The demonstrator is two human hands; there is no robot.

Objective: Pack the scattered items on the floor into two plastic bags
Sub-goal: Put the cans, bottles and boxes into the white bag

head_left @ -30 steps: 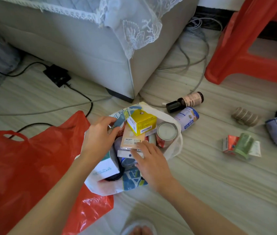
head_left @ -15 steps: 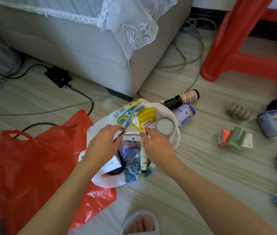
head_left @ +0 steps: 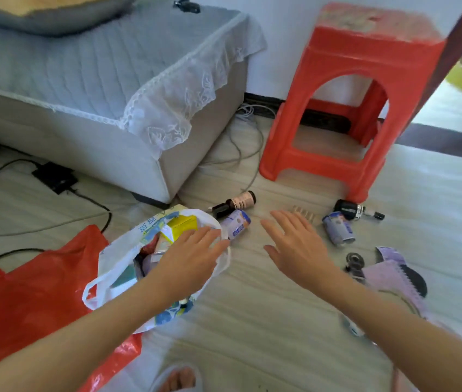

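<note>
From the head view, the white plastic bag (head_left: 116,261) lies open on the pale wood-look floor (head_left: 252,321), stuffed with boxes, a yellow box (head_left: 181,226) at its far side. It overlaps a flat red plastic bag (head_left: 26,301) to its left. The left hand (head_left: 187,256) hovers over the white bag's mouth, fingers straight, holding nothing. The right hand (head_left: 295,244) spreads flat above the floor, also empty. Beyond it lie a dark bottle (head_left: 235,203) and a blue-labelled can (head_left: 337,229). A red stool (head_left: 360,108) stands far right, a grey sofa (head_left: 83,94) far left.
</note>
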